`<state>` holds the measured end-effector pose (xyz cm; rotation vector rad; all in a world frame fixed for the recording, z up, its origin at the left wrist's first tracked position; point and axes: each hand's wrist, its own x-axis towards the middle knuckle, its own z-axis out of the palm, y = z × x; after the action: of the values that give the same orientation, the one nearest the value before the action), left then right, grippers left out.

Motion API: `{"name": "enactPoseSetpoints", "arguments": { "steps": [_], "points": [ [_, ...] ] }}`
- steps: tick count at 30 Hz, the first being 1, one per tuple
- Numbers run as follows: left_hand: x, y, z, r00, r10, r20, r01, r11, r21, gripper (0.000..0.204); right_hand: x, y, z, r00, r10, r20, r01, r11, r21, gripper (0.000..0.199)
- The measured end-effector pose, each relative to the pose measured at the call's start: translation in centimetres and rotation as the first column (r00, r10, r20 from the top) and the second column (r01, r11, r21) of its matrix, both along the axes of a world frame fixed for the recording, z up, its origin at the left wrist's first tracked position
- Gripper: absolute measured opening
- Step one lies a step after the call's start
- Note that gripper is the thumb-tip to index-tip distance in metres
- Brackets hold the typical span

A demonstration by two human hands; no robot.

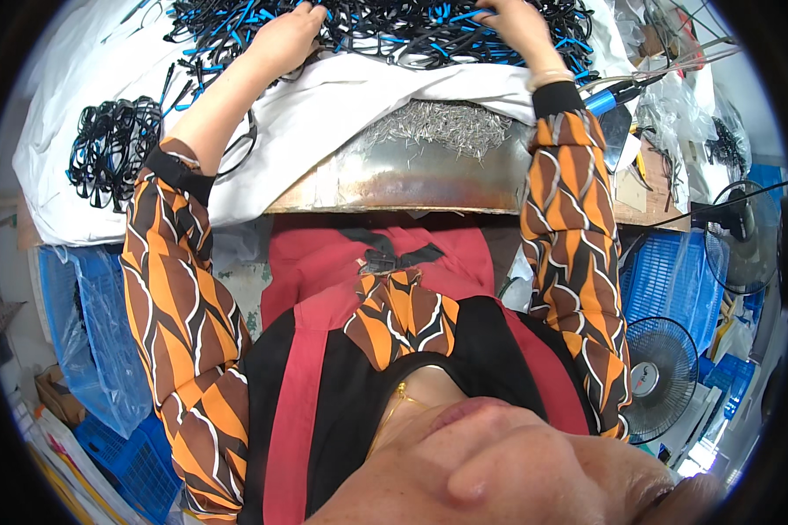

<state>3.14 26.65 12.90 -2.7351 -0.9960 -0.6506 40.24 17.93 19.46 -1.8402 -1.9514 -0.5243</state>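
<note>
A wide heap of black and blue eyeglass frames [394, 39] covers the far part of the table, cut off by the upper edge. At the heap's left part, my left hand [291, 37] has its fingers bent and pressed together; what lies in them is hidden. My right hand [518, 33] reaches into the heap's right part, its fingertips closed at a blue-and-black eyeglass frame [480, 15]. On the white cloth [315, 114] at the left, neatly stacked black eyeglass frames [114, 150] form a separate bundle, away from my left hand.
Thin metal pins [446, 129] lie piled in a metal tray [385, 179] at the table's near edge. A blue-handled tool [601, 101] and yellow-handled pliers [642, 166] lie right. Blue crates [674, 271] and a fan [661, 381] stand lower right; a plastic-wrapped blue crate [105, 324] is left.
</note>
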Motion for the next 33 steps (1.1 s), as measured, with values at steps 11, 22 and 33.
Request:
{"name": "enactPoseSetpoints", "arguments": {
  "steps": [11, 22, 33],
  "points": [
    [-1.5, 1.2, 7.4, 0.827, 0.207, 0.523, 0.180, 0.784, -0.595, 0.037, -10.1, -21.5, 0.9, 0.364, 0.285, -0.887, -0.548, 0.835, 0.044, 0.009],
    [-6.0, -19.2, 1.6, 0.598, 0.631, 0.495, 0.795, -0.387, -0.467, 0.049, -19.0, -27.4, -6.9, 0.011, 0.110, -0.994, -0.907, 0.421, 0.037, 0.009],
    [-1.7, -27.5, -7.6, 0.682, 0.710, 0.174, 0.718, -0.696, 0.025, 0.070, -16.9, -20.3, -14.0, 0.068, -0.048, -0.997, -0.232, 0.971, -0.062, 0.018]
  ]
}}
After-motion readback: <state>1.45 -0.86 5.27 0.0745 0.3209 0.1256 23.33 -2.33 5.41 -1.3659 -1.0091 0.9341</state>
